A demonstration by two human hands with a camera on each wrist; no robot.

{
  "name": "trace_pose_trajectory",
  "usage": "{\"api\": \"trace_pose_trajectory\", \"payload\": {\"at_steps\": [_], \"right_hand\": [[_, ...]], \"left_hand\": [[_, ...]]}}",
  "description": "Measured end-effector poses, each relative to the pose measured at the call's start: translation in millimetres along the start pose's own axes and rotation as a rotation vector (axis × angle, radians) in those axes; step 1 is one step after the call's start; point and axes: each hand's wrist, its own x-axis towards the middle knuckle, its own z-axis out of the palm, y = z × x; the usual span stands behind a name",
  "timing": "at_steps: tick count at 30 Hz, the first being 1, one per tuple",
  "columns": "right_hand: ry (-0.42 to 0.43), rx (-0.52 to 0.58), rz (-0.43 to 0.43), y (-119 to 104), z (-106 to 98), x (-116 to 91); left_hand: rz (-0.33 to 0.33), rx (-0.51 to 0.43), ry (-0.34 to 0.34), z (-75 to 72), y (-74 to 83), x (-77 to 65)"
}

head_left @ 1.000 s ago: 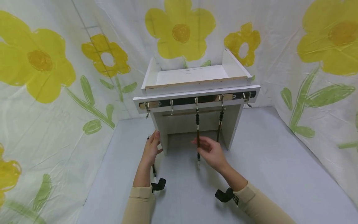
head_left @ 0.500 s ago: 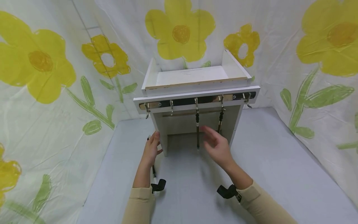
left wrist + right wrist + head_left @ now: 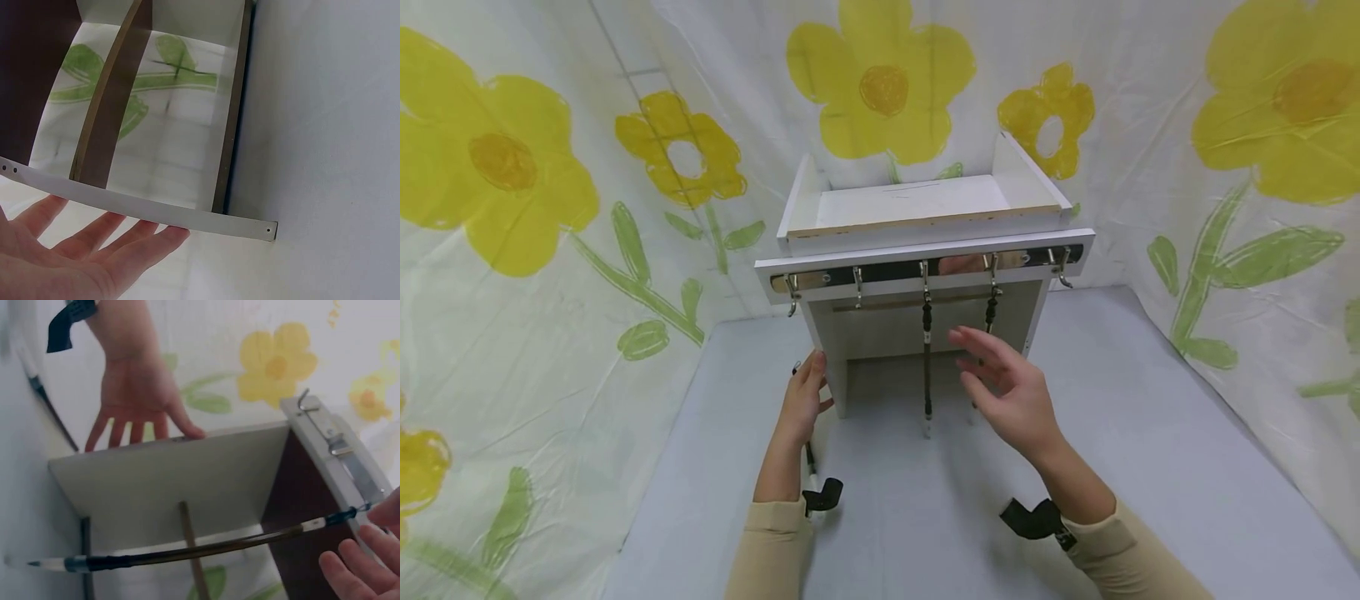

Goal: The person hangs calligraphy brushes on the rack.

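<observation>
My left hand [image 3: 801,404] rests against the side panel [image 3: 131,203] of a white wooden shelf unit, its fingers fairly straight along the outside and the thumb at the edge. A calligraphy brush [image 3: 927,358] hangs tip down from the middle hook of the unit's front rail [image 3: 887,271]. Just right of it my right hand [image 3: 1015,400] is raised, holding nothing, fingers loosely bent and apart. Partly hidden behind that hand, a second brush [image 3: 990,312] hangs one hook further right. Another brush [image 3: 53,409] lies on the table left of the unit, mostly covered by my left arm.
Other hooks [image 3: 791,292] on the rail carry nothing. The unit's upper tray [image 3: 917,200] has raised sides. A grey-white tabletop [image 3: 1150,433] spreads around, backed by a flower-printed curtain [image 3: 700,250]. Each wrist bears a black camera mount [image 3: 823,495].
My right hand has let go of the middle brush and drawn back to the right, its fingers spreading. The brush swings slightly on its hook. My left hand stays in place.
</observation>
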Motion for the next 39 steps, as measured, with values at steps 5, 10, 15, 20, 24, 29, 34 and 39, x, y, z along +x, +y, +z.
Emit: {"api": "trace_pose_trajectory", "payload": {"at_steps": [5,10,15,20,24,29,34,39], "right_hand": [[0.042,0.011,-0.036,-6.8,-8.5,1.2],[0.127,0.014,-0.110,-10.0,-19.4,3.6],[0.191,0.043,-0.112,-12.0,-30.9,4.8],[0.218,0.110,-0.122,-10.5,-40.6,5.1],[0.227,0.148,-0.136,-8.8,-46.7,5.2],[0.251,0.178,-0.121,-7.8,-53.6,4.5],[0.297,0.182,-0.084,-7.9,-58.5,3.2],[0.322,0.224,-0.089,-3.3,-62.6,2.7]], "left_hand": [[0.001,0.004,-0.004,-0.3,0.6,0.0],[-0.028,-0.004,-0.037,-0.3,25.0,-12.5],[-0.037,-0.009,-0.046,-0.3,38.0,-19.7],[-0.036,-0.013,-0.051,-0.6,35.0,-17.9],[-0.032,-0.026,-0.050,-0.8,21.3,-9.9],[-0.020,-0.012,-0.029,0.5,3.8,0.7],[-0.006,0.016,0.003,1.9,-0.2,2.0],[-0.012,0.021,0.021,1.9,-0.6,1.9]]}}
